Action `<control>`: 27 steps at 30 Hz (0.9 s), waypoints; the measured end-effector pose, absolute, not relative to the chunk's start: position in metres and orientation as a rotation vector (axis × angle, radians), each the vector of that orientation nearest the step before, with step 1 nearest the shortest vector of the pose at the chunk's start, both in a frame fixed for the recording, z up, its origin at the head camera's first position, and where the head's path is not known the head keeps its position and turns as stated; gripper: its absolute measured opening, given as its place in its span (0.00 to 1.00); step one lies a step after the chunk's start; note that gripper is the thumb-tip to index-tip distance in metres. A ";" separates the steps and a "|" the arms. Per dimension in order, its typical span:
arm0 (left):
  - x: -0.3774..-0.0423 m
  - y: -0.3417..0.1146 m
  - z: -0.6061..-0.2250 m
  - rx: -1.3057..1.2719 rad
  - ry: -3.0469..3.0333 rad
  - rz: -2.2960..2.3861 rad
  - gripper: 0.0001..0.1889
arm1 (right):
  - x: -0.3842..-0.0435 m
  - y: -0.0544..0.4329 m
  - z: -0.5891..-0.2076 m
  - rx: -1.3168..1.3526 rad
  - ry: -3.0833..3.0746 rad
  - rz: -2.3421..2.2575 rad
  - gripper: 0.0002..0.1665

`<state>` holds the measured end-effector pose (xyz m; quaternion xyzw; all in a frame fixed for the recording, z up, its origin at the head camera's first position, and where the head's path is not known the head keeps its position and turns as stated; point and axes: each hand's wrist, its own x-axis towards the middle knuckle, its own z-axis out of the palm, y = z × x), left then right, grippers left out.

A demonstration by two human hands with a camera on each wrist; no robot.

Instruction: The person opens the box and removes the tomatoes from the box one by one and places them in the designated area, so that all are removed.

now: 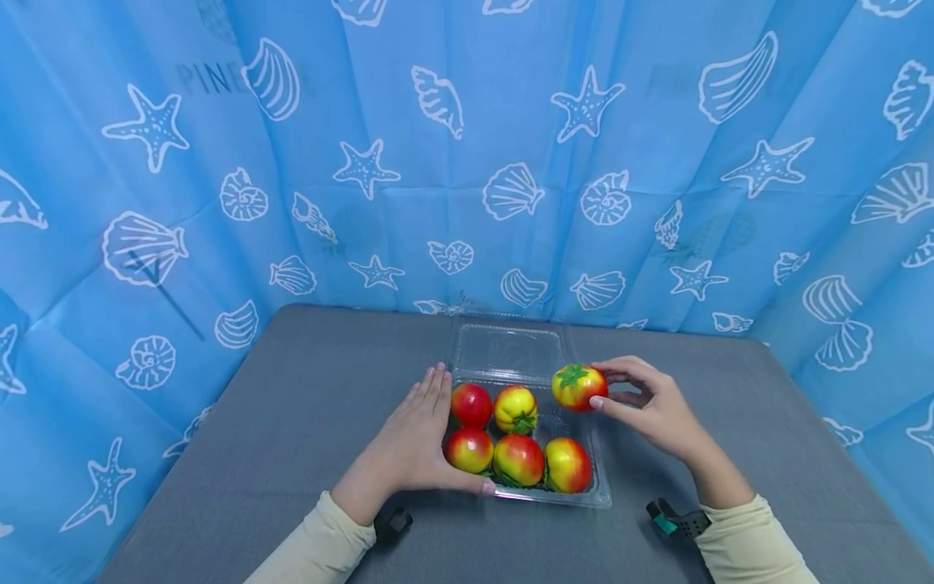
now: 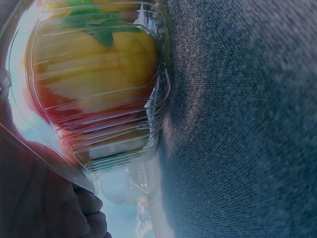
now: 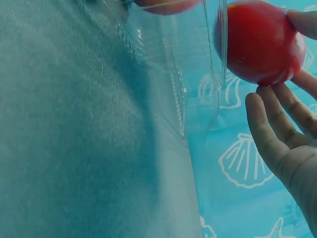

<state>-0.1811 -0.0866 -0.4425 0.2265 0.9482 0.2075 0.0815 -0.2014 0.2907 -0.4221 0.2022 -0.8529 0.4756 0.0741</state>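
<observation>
A clear plastic clamshell box [image 1: 600,487] stands with its lid [image 1: 511,349] folded back. Inside are several glossy red-and-yellow tomatoes [image 1: 519,460], two in the back row and three in front. My left hand [image 1: 417,442] lies along the box's left side, fingers straight and thumb stretched along the front rim. Between thumb and fingertips, my right hand [image 1: 649,405] pinches another tomato [image 1: 579,388], its green calyx facing up, above the back right part of the box. In the right wrist view, this tomato [image 3: 262,42] is raised beside the box wall.
A grey cloth-covered table [image 1: 306,381] carries the box. Behind it hangs a blue curtain [image 1: 452,203] with white shells and starfish. Dark straps sit at both wrists, the right one [image 1: 679,519] with a green part.
</observation>
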 end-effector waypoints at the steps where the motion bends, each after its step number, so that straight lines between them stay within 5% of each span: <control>1: -0.181 -0.087 -0.443 0.678 2.835 0.619 0.78 | -0.202 0.292 -0.422 0.594 -2.550 1.430 0.24; 27: -0.181 -0.086 -0.443 0.696 2.852 0.611 0.77 | -0.217 0.342 -0.436 0.211 -2.529 1.330 0.27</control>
